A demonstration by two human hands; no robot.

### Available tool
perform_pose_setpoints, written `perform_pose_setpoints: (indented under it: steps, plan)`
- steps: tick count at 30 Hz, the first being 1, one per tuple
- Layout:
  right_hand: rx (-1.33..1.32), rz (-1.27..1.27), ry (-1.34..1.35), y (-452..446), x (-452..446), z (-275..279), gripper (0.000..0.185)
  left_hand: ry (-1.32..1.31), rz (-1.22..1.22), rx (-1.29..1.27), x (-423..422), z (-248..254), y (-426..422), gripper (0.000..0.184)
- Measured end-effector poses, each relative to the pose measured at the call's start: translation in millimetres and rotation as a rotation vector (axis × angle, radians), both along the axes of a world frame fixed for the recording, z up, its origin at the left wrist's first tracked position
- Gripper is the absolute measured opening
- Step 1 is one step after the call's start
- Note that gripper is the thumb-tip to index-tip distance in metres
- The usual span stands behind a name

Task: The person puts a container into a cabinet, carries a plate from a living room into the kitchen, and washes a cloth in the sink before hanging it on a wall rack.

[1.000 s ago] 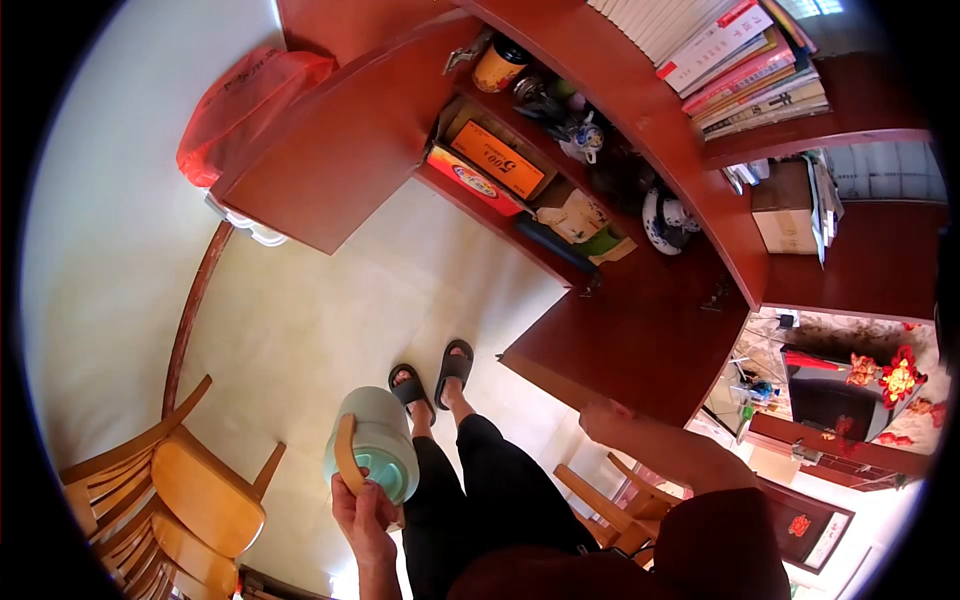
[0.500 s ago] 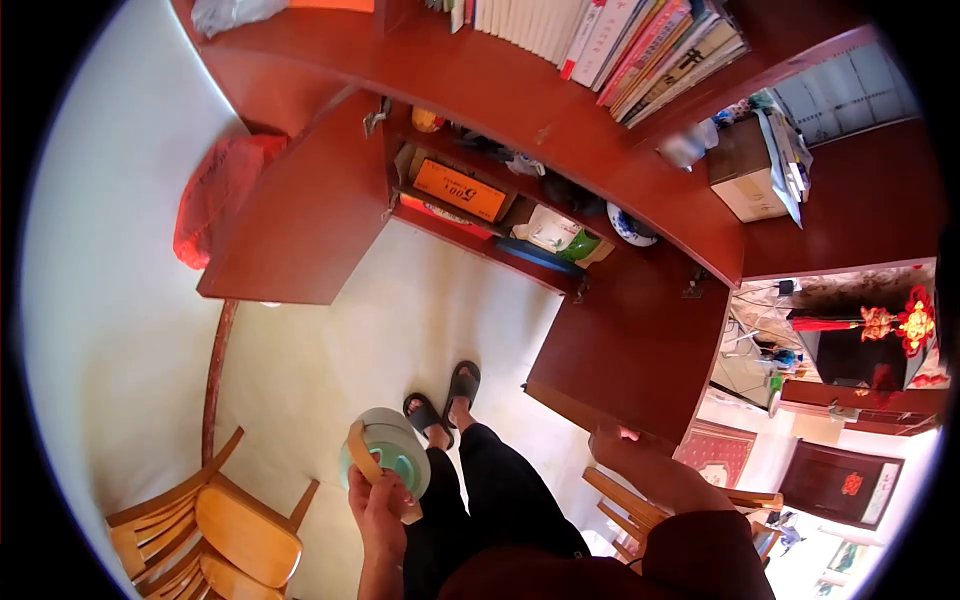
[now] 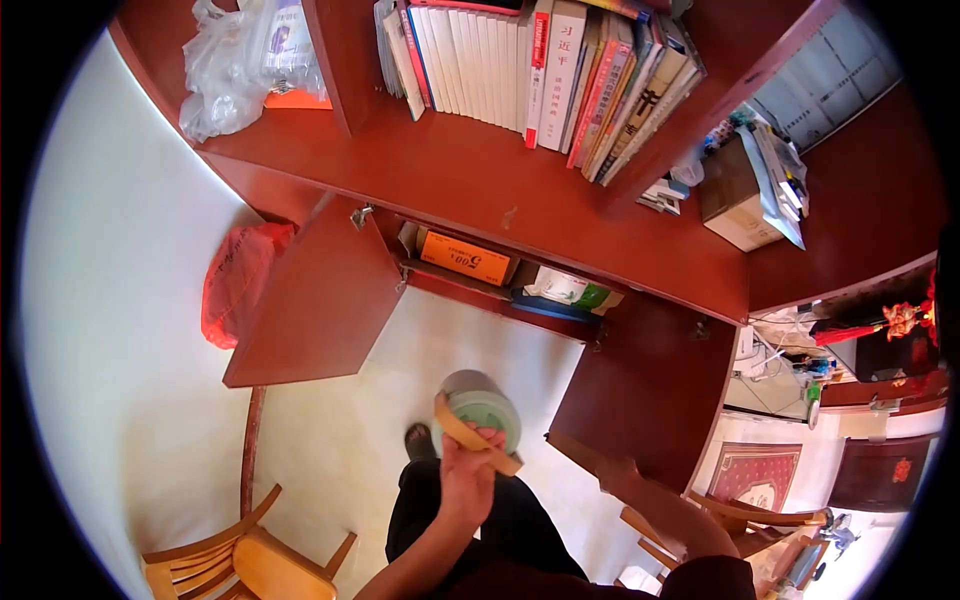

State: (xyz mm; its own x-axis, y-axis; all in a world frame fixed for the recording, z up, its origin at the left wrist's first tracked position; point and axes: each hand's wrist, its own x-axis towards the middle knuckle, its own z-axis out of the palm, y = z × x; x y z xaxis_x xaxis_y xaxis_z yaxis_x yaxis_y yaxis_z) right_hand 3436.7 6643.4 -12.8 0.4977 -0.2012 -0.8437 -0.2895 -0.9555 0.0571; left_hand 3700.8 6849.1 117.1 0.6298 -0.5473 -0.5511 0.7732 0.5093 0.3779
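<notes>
Our left hand (image 3: pixel 468 466) grips the handle (image 3: pixel 455 425) of the container (image 3: pixel 490 407) just beyond it; a careless swing could knock the cabinet door (image 3: pixel 642 390) by our right hand (image 3: pixel 618 475), its hold unclear.

The jug (image 3: pixel 491 398) looks like smooth plastic, its handle (image 3: pixel 456 427) like wood. The left door (image 3: pixel 318 310) and right door (image 3: pixel 642 390) have a smooth, wood-like finish. The far-left bag (image 3: pixel 222 80) is crinkled plastic, the far books (image 3: pixel 472 65) paper, the near-left chair (image 3: pixel 275 568) glossy wood.
</notes>
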Motion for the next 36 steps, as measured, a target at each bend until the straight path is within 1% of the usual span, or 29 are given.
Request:
perform_pose_setpoints:
  steps: [2,4,6,7,8,9,11,14,15,17,19,20,21,23,24,25,27,28,29,31,32,33,35,36]
  plan:
    - [0.130,-0.144,-0.325,7,27,8,0.076,0.026,0.008,-0.064,11,-11,-24,0.042]
    - [0.336,-0.382,-0.378,20,110,52,0.091,0.025,-0.001,-0.141,25,-24,-45,0.045]
    - [0.455,-0.655,-0.729,40,144,38,0.091,0.122,-0.031,-0.204,43,-24,-62,0.048]
    - [0.539,-0.857,-0.852,53,161,24,0.091,0.185,-0.046,-0.230,47,-24,-69,0.050]
    - [0.624,-1.059,-0.967,66,178,2,0.091,0.193,-0.089,-0.219,49,-29,-74,0.052]
    - [0.708,-1.267,-1.084,75,192,-5,0.092,0.203,-0.109,-0.220,52,-33,-78,0.053]
    - [0.731,-1.286,-1.209,79,209,-7,0.091,0.206,-0.158,-0.225,62,-39,-86,0.055]
    - [0.767,-1.283,-1.396,61,250,3,0.089,0.173,-0.241,-0.258,82,-49,-93,0.058]
    - [0.781,-1.281,-1.447,59,257,-4,0.088,0.160,-0.257,-0.262,86,-56,-95,0.058]
    - [0.820,-1.456,-1.508,50,266,-25,0.077,0.123,-0.277,-0.268,95,-72,-106,0.059]
    - [0.787,-1.475,-1.594,43,265,-35,0.079,0.123,-0.312,-0.265,105,-85,-111,0.060]
    - [0.718,-1.475,-1.590,35,261,-45,0.076,0.129,-0.328,-0.276,109,-91,-114,0.060]
    - [0.682,-1.476,-1.618,31,260,-60,0.068,0.118,-0.352,-0.287,109,-102,-117,0.060]
    - [0.464,-1.387,-1.574,22,256,-80,0.063,0.083,-0.387,-0.317,110,-123,-127,0.060]
    - [0.430,-1.356,-1.608,19,262,-77,0.058,0.064,-0.395,-0.349,111,-132,-133,0.057]
    - [0.234,-1.292,-1.545,13,261,-84,0.044,0.058,-0.424,-0.366,114,-141,-139,0.056]
    - [0.174,-1.314,-1.614,1,267,-101,0.032,0.046,-0.483,-0.394,123,-159,-150,0.054]
    - [0.128,-1.362,-1.543,-5,267,-107,0.026,0.019,-0.514,-0.395,127,-167,-154,0.053]
    - [0.086,-1.316,-1.597,-13,267,-122,0.025,-0.011,-0.564,-0.428,131,-181,-159,0.054]
    - [-0.001,-1.344,-1.571,-28,267,-149,0.022,-0.076,-0.664,-0.497,141,-207,-167,0.055]
    - [-0.044,-1.308,-1.617,-34,268,-162,0.021,-0.151,-0.699,-0.467,144,-217,-169,0.053]
    - [-0.088,-1.271,-1.664,-40,271,-171,0.020,-0.206,-0.852,-0.398,149,-227,-167,0.049]
    - [-0.032,-1.303,-1.635,-50,270,-181,0.020,-0.324,-1.145,-0.247,168,-244,-156,0.043]
    - [-0.068,-1.290,-1.622,-53,271,-190,0.020,-0.447,-1.264,-0.198,179,-244,-152,0.033]
